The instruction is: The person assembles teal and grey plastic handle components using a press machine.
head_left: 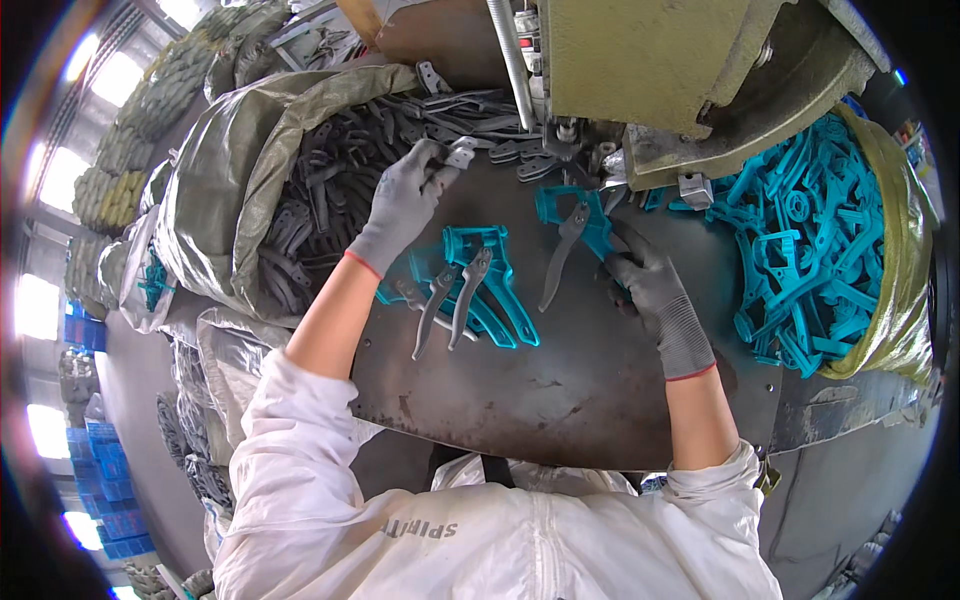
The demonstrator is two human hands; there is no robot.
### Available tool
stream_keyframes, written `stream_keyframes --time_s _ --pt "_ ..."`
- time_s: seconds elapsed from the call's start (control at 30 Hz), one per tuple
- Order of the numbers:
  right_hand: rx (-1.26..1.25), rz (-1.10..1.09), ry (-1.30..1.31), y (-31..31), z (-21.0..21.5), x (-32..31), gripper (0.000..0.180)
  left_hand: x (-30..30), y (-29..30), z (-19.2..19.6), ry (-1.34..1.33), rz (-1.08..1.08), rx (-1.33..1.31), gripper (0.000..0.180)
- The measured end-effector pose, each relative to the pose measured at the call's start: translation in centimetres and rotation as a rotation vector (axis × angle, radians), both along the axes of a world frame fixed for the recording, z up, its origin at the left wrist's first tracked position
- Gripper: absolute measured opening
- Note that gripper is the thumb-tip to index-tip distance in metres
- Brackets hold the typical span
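My left hand [400, 195], in a grey knit glove, pinches a small grey lever [461, 153] between thumb and fingertips, beside the heap of grey levers. My right hand [648, 285], in a matching glove, is closed around the lower part of a teal plastic handle frame [596, 226]. A grey lever [565, 252] is joined to that frame and hangs down toward me. Left of it on the metal table lie several teal handle frames [510, 290] with grey levers attached, side by side and partly overlapping.
A sack [215, 200] of loose grey levers [325, 165] stands open at the left. Another sack [905, 300] brims with teal frames [815, 245] at the right. An olive-green machine [650, 70] overhangs the far side of the metal table [560, 400], whose rounded edge faces me.
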State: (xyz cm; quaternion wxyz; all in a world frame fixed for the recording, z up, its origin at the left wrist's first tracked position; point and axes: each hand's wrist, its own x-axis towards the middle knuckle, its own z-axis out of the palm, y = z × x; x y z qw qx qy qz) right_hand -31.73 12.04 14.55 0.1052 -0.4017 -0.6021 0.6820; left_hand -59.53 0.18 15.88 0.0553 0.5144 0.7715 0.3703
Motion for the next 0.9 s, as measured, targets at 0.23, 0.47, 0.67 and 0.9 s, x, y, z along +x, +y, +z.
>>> stream_keyframes --time_s 0.23,0.47,0.67,0.9 --pt "-0.011 -0.033 0.108 -1.0 0.0 0.0 0.053 5.6 -1.1 4.2 -0.056 -0.450 -0.228 0.027" --pt "0.638 0.125 -0.057 2.6 -2.3 -0.7 0.036 11.8 1.5 2.9 -0.756 -0.418 -0.356 0.022" --pt "1.093 -0.177 -0.620 14.9 -7.6 4.1 0.034 9.3 0.1 -1.2 -0.550 -0.073 -0.450 0.025" --pt "0.077 -0.470 0.343 3.4 -0.8 3.0 0.040 10.0 1.4 1.1 -0.834 -0.154 -0.311 0.037"
